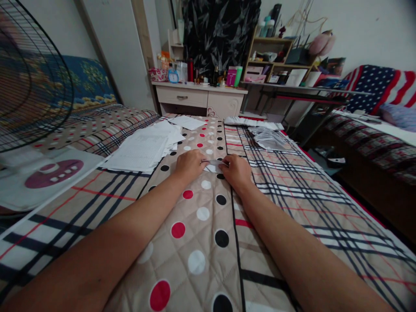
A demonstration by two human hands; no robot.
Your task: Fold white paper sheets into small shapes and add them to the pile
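My left hand [190, 164] and my right hand [238, 172] are at the middle of a quilted bedspread [208, 234] with dots and plaid. Between them they pinch the two ends of a small folded paper strip [212, 165], held just over the cloth. To the left of my left hand lies a spread pile of white paper sheets [139, 147], some with print. One loose sheet [187, 122] lies beyond it. Past my right hand are a fanned stack of folded papers [267, 138] and a long row of folded paper pieces [251, 123].
A fan [32, 78] stands close at the left, its white base [48, 173] beside the bed. At the far end is a low dresser [195, 96] with bottles and a small blue clock [173, 76]. A desk with shelves [273, 65] stands at the back right.
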